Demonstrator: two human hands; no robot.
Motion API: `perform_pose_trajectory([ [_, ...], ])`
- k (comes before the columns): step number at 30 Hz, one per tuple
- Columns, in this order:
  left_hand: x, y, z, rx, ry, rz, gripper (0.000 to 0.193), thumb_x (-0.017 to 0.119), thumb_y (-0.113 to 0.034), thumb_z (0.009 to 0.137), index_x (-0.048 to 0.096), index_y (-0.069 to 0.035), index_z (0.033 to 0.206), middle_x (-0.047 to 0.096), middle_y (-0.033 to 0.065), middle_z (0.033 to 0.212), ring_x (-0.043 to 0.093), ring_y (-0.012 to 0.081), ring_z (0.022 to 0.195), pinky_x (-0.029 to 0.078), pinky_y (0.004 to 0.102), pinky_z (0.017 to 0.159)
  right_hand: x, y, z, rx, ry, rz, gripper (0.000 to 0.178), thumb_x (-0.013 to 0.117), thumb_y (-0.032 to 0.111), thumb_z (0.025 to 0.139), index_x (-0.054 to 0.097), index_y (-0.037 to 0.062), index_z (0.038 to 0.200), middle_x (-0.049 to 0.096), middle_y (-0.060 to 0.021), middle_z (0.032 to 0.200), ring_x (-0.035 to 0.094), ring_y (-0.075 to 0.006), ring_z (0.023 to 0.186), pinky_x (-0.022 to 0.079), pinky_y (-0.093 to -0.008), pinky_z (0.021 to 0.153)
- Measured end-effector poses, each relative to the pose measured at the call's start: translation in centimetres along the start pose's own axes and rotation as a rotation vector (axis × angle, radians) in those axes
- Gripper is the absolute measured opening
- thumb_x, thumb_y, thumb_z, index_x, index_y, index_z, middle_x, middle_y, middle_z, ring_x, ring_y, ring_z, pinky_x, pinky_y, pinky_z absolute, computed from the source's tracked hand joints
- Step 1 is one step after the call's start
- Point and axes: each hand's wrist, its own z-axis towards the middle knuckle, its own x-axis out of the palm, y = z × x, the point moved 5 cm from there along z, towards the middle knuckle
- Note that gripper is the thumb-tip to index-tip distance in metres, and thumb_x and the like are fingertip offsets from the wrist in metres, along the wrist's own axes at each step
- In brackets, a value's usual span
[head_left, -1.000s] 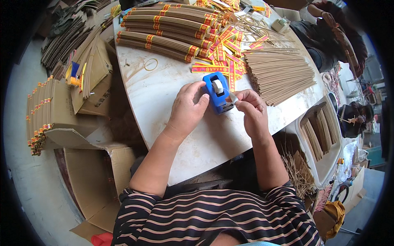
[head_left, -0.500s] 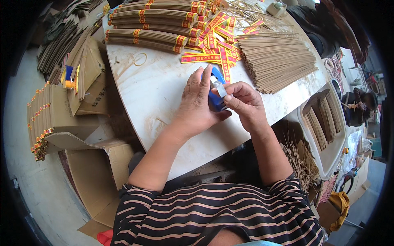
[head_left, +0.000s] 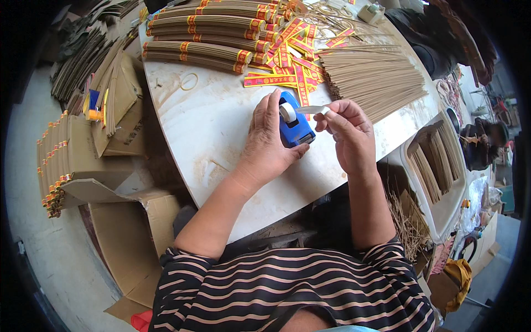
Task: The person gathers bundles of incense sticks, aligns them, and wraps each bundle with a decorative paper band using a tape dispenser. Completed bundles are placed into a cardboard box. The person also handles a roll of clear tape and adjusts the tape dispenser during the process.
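Observation:
A blue tape dispenser (head_left: 292, 130) stands on the white table, a pale roll of tape (head_left: 287, 113) seated in it. My left hand (head_left: 264, 131) wraps its left side, fingers along the far end and thumb at the near end. To the right of it, my right hand (head_left: 349, 130) pinches a strip of clear tape (head_left: 313, 109) between thumb and fingers. The strip reaches left from my fingertips toward the roll; whether it is still joined to the roll I cannot tell. Just beyond the dispenser lie red and yellow paper labels (head_left: 271, 80) in a loose heap.
Banded bundles of incense sticks (head_left: 199, 52) are stacked at the table's far left. Loose sticks (head_left: 376, 77) lie fanned at the right. A white bin (head_left: 447, 213) with more sticks stands right of the table, and an open cardboard box (head_left: 124, 238) at lower left.
My right hand has moved right, away from the dispenser, drawing the tape strip out with it. The dispenser, still in my left hand, is now more exposed.

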Motion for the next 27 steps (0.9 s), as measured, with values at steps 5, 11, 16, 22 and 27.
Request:
perform_pose_trajectory([
  [5, -0.1, 0.1, -0.1, 0.005, 0.01, 0.001, 0.104, 0.079, -0.02, 0.061, 0.011, -0.007, 0.137, 0.025, 0.0229, 0.135, 0.027, 0.037, 0.126, 0.026, 0.0413, 0.104, -1.0, 0.1, 0.3, 0.027, -0.021, 0.017, 0.01, 0.059, 0.008, 0.081, 0.055, 0.0013, 0.088, 0.061, -0.008, 0.077, 0.056, -0.0137, 0.068, 0.046, -0.0259, 0.067],
  [11, 0.0, 0.4, -0.1, -0.045, 0.029, -0.01, 0.103, 0.078, -0.023, 0.062, 0.011, -0.006, 0.137, 0.023, 0.0223, 0.136, 0.026, 0.0358, 0.127, 0.025, 0.0408, 0.104, -2.7, 0.6, 0.6, -0.076, -0.123, -0.008, 0.012, 0.061, 0.005, 0.079, 0.056, 0.0, 0.089, 0.059, -0.0061, 0.078, 0.056, -0.013, 0.068, 0.046, -0.0262, 0.065],
  [16, -0.1, 0.3, 0.0, -0.012, 0.037, -0.025, 0.103, 0.078, -0.023, 0.062, 0.01, -0.006, 0.137, 0.022, 0.0222, 0.136, 0.025, 0.0357, 0.127, 0.024, 0.0407, 0.105, -2.4, 0.7, 0.6, -0.143, -0.122, -0.017, 0.014, 0.062, 0.004, 0.079, 0.056, -0.0007, 0.091, 0.058, -0.0053, 0.081, 0.056, -0.0122, 0.073, 0.046, -0.0249, 0.067],
  [22, 0.0, 0.3, 0.0, 0.013, 0.023, -0.046, 0.103, 0.079, -0.024, 0.062, 0.011, -0.006, 0.137, 0.023, 0.0222, 0.135, 0.027, 0.0359, 0.125, 0.025, 0.0408, 0.104, -1.2, 1.1, -0.2, -0.337, -0.04, -0.091, 0.014, 0.06, -0.003, 0.08, 0.056, 0.0007, 0.094, 0.057, -0.0046, 0.09, 0.055, -0.0091, 0.082, 0.045, -0.0206, 0.071],
  [27, 0.0, 0.3, 0.0, 0.001, 0.029, -0.034, 0.103, 0.08, -0.023, 0.062, 0.012, -0.006, 0.136, 0.025, 0.0222, 0.134, 0.028, 0.0357, 0.125, 0.026, 0.0408, 0.104, -0.5, 1.4, -0.3, -0.517, 0.026, -0.255, 0.011, 0.056, 0.0, 0.085, 0.054, 0.0031, 0.095, 0.058, -0.0075, 0.095, 0.054, -0.0124, 0.095, 0.044, -0.0232, 0.079],
])
